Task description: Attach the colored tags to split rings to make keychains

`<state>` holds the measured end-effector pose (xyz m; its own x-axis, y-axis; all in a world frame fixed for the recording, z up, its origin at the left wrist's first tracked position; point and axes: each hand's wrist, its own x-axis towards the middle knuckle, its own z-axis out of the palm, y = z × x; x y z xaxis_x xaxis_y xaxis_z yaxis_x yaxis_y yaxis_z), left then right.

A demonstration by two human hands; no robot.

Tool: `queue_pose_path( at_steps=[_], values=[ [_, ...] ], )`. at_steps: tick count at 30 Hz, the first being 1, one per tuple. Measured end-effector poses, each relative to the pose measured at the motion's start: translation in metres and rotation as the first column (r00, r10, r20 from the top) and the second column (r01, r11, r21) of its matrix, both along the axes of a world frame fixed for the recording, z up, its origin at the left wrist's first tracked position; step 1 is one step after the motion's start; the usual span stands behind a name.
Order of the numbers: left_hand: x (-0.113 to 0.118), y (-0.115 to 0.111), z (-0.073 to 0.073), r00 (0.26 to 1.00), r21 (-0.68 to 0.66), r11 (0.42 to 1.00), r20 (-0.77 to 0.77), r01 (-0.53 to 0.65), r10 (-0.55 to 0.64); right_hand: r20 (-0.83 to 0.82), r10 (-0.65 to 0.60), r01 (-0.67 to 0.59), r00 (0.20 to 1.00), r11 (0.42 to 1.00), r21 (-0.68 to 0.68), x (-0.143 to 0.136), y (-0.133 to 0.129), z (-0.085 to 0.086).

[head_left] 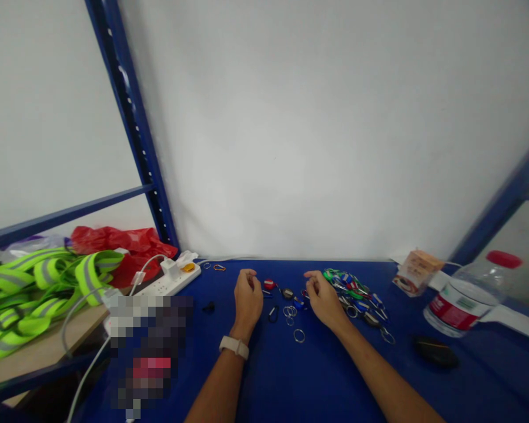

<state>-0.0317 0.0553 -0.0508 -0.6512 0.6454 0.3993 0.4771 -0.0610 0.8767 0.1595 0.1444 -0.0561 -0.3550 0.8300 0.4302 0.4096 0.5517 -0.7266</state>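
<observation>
On the blue tabletop (277, 376), my left hand (248, 296) has its fingers curled in. Whatever they hold, if anything, is hidden. My right hand (322, 299) is also curled, apart from the left, and I cannot make out anything in its fingers. Between the hands lie a red key-ring piece (270, 284), a dark fob-like piece (287, 293), a blue piece (298, 303) and a black carabiner (273, 314). Nearer me are several overlapping split rings (290, 314) and one loose ring (299, 336). Beside my right hand spreads a pile of colourful carabiner keychains (352, 288).
At right stand a small box (417, 273) and a red-capped water bottle (465, 296), with a black mouse-like object (435, 351) in front. A power strip (158, 288), an orange carabiner (219, 268) and bright reflective straps (48, 288) are at left. A white wall (282, 129) rises behind.
</observation>
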Motion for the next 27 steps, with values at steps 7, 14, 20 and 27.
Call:
queue_pose_path(
  at_steps=[7, 14, 20, 27],
  values=[
    [0.0003, 0.0017, -0.0020, 1.000, 0.005, 1.000, -0.011, 0.000, 0.000, -0.009, 0.003, -0.003, 1.000, 1.000, 0.015, 0.0005, -0.0007, -0.0002],
    [-0.0003, 0.0034, -0.0047, 1.000, 0.041, 0.999, -0.016, -0.002, 0.003, -0.016, 0.028, -0.029, 0.999, 0.999, -0.028, -0.0003, -0.0021, 0.0009],
    [-0.0013, 0.0029, -0.0055, 0.999, 0.046, 0.999, -0.041, -0.005, 0.007, -0.020, 0.017, -0.017, 1.000, 0.999, -0.044, 0.0000, -0.0023, 0.0029],
    [-0.0017, 0.0048, -0.0067, 0.999, 0.045, 0.999, -0.034, -0.014, 0.015, 0.018, -0.002, 0.000, 1.000, 0.998, 0.063, 0.0007, 0.0015, -0.0032]
  ],
)
